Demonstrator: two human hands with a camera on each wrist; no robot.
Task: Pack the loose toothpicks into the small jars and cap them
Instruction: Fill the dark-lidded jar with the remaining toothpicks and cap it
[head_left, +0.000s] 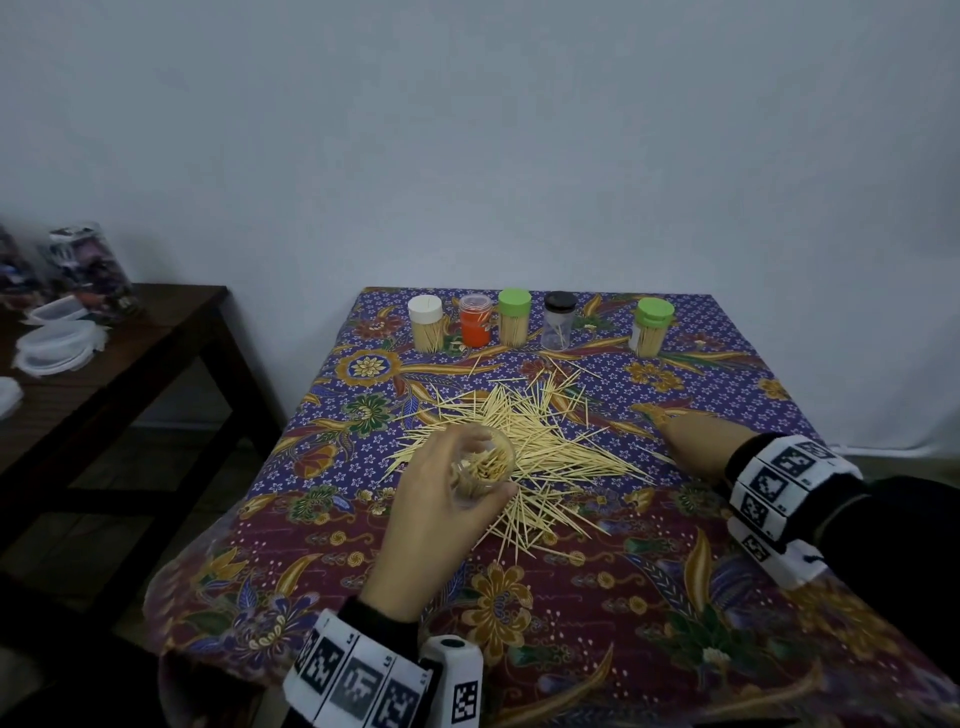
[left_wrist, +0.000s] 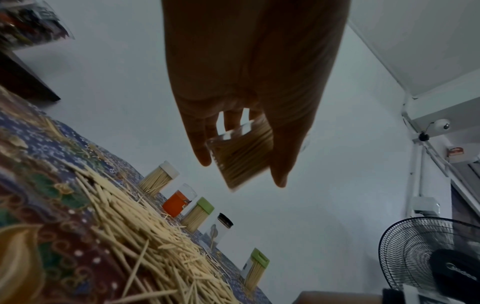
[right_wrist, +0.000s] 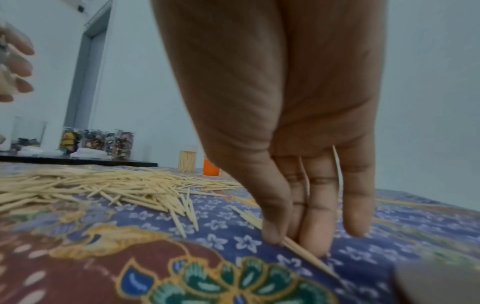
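Head view: the left hand (head_left: 441, 499) wraps its grip around an open jar (head_left: 480, 465) of toothpicks above the desk pile (head_left: 540, 441); the right hand's (right_wrist: 293, 185) narrow grip pinches toothpicks (right_wrist: 298, 246) against the cloth (head_left: 597, 597).

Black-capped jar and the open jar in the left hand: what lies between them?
In the head view, loose toothpicks fill most of the cloth between the black-capped jar and the open jar held by the left hand.

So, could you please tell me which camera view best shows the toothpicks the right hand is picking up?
The right wrist view: the right hand pinches the toothpicks against the tablecloth. The head view shows only the back of the hand; the left wrist view shows neither.
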